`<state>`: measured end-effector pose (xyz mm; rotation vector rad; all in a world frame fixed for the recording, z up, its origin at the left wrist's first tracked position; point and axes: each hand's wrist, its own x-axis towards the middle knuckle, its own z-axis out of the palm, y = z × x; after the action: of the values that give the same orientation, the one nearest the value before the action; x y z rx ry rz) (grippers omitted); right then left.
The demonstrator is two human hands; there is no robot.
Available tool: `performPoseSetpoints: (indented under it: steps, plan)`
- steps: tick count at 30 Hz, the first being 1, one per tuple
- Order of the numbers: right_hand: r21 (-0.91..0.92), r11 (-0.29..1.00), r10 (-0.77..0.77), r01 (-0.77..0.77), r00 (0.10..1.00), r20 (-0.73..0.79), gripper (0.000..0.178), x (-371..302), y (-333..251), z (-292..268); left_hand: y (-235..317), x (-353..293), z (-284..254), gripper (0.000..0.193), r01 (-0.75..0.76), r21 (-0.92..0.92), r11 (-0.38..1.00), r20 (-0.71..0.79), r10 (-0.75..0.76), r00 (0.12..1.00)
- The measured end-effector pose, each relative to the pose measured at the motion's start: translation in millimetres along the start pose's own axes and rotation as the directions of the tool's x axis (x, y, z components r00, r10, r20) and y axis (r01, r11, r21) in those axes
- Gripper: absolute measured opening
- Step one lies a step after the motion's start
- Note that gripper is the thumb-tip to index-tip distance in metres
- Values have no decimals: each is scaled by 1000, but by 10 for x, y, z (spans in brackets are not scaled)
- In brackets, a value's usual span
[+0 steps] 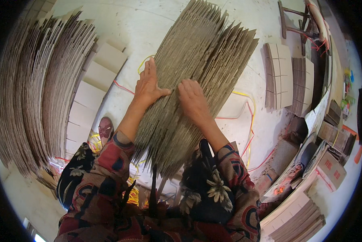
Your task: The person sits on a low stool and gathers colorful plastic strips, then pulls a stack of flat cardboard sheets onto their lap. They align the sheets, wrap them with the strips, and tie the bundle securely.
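A long stack of grey-brown cardboard sheets (189,52) stands on edge in front of me, its many thin edges facing up. It is split lengthwise into a wide left part and a narrower right part. My left hand (148,86) lies along the stack's left side, fingers stretched up and the thumb spread across the top edges. Close beside it, my right hand (193,101) is curled down onto the middle of the stack, with its fingers closed at the sheet edges. Its fingertips are hidden among the cardboard.
At left stand tall rows of cardboard sheets (39,88), beside pale flat pieces (88,94). Two smaller bundles (279,76) sit on the floor at right, near a wooden stool (296,24). Red and yellow straps (251,117) trail over the floor. A printed carton (330,169) lies far right.
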<state>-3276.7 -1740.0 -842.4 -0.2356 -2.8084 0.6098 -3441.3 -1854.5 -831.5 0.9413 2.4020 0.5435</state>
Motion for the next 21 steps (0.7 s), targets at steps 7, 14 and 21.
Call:
performPoseSetpoints:
  steps: [7,14,21]
  plan:
    - [30,999,-22,20,999,47,44,-70,51,16,155,-71,-33,130,13,113,993,18,-15,1000]
    - [-21,994,107,-106,994,31,48,-220,106,-124,-11,25,-114,132,38,113,993,37,-42,998]
    - [-8,954,281,-299,886,369,53,320,-150,-310,-100,22,-56,132,15,82,997,16,-16,1000]
